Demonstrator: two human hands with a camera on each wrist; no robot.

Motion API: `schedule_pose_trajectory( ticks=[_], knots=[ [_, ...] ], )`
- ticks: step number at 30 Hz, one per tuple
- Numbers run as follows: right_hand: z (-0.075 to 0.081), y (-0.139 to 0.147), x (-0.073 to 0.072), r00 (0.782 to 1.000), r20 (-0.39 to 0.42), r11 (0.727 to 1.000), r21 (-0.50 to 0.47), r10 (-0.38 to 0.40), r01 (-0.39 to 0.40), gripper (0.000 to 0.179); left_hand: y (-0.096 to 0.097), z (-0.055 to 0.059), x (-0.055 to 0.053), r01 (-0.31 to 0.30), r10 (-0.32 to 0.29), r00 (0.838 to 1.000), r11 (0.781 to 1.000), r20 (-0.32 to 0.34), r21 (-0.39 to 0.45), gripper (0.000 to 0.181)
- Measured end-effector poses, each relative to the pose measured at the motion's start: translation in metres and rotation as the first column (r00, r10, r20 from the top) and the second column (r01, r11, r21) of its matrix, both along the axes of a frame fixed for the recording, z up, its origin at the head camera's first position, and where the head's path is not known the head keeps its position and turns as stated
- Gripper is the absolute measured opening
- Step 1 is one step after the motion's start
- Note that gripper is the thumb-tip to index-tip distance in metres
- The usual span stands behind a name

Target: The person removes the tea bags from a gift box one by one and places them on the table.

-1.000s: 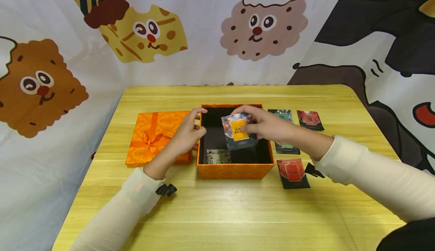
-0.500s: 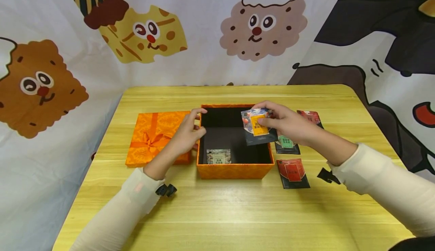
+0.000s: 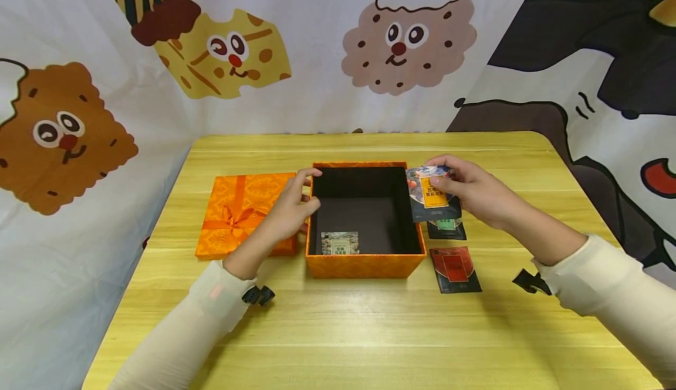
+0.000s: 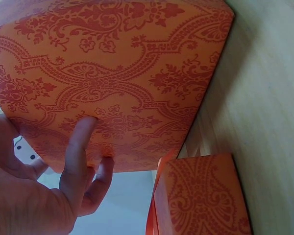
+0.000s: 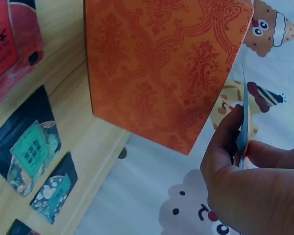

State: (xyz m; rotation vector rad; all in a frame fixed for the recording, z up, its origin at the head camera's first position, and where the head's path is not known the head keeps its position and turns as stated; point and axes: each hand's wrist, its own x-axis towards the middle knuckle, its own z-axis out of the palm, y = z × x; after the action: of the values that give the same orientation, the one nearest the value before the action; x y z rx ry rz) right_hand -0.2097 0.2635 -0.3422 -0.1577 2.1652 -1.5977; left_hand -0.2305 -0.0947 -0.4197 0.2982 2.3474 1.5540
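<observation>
An orange patterned gift box [image 3: 364,267] with a black inside stands uncovered mid-table in the head view. My left hand [image 3: 290,205] holds its left wall, index finger and thumb at the rim; in the left wrist view other fingers [image 4: 78,152] touch the outer wall. My right hand [image 3: 477,193] pinches a dark sachet [image 3: 433,205] with a yellow label between thumb and fingers, above the box's right rim. Seen edge-on in the right wrist view is that same sachet [image 5: 243,125]. Inside the box, near its front wall, lies a sachet with a pale label [image 3: 340,243].
The orange box lid [image 3: 248,190] with a ribbon bow lies left of the box. Right of the box are a red-labelled sachet [image 3: 455,270], a green-labelled sachet [image 3: 448,230] partly covered in the head view, and another green-labelled sachet [image 5: 54,191]. A printed cloth [image 3: 317,85] hangs behind.
My right hand has moved right with the yellow-labelled sachet, from over the middle of the box to above its right rim. My left hand stays at the left wall.
</observation>
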Motion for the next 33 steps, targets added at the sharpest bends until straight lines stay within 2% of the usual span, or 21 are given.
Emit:
schedule_pose_trajectory(
  ticks=[15, 23, 28, 33],
  knots=[
    [-0.011, 0.029, 0.004, 0.995, 0.016, 0.995, 0.006, -0.096, 0.095, 0.032, 0.000, 0.000, 0.000, -0.002, 0.002, 1.000, 1.000, -0.009, -0.010, 0.056],
    [-0.023, 0.050, 0.003, 0.991, 0.028, 0.991, 0.035, -0.130, 0.129, 0.035, 0.000, 0.001, 0.000, -0.001, 0.001, 1.000, 1.000, -0.008, -0.012, 0.057],
    [-0.033, 0.061, 0.001, 0.989, -0.001, 0.980, 0.133, -0.147, 0.145, 0.040, 0.000, 0.001, 0.000, -0.004, 0.004, 1.000, 1.000, -0.006, -0.010, 0.056],
    [-0.045, 0.075, -0.001, 0.984, -0.058, 0.945, 0.275, -0.166, 0.175, 0.041, 0.000, 0.000, 0.000, -0.001, 0.001, 1.000, 1.000, -0.006, -0.009, 0.057]
  ],
)
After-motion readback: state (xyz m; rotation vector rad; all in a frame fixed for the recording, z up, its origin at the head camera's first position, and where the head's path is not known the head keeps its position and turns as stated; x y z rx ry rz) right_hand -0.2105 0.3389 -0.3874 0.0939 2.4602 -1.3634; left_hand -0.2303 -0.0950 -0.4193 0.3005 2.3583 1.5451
